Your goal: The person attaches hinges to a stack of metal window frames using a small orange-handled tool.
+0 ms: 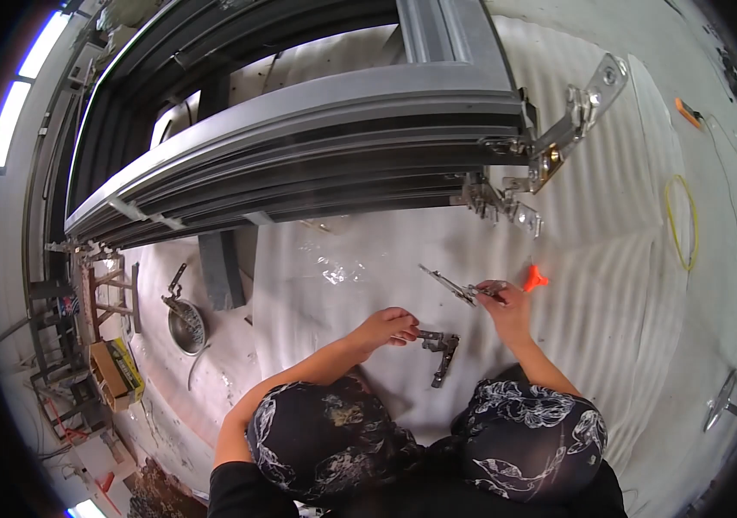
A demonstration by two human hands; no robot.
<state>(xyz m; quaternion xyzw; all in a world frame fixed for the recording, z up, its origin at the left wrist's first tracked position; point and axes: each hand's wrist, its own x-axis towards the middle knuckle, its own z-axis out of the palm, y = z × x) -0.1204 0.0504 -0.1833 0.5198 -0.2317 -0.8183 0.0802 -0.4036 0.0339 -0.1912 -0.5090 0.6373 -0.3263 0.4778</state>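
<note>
Grey metal hinge [442,352] lies on the white foam sheet [610,285] in front of my knees [524,436]; my left hand [387,329] pinches its upper end, grip closed on hinge, fingers curled over the short arm. Hinge's long arm points down toward me, flat on the sheet. My right hand [504,304] is up and to the right, grip closed on a thin metal stay [450,286] that sticks out to the upper left, tilted, its far end off the sheet or just over it, cannot tell which. Orange clip [534,278] just beside the right hand, on the sheet. Big grey window frame [317,138] lies across the top, with metal brackets [571,121] at its right corner. Yellow cord loop [681,220] well apart to the right. Steel bowl [185,326] to the left, near a dark block [222,268]. Cardboard box [114,373] farther left on the floor.
</note>
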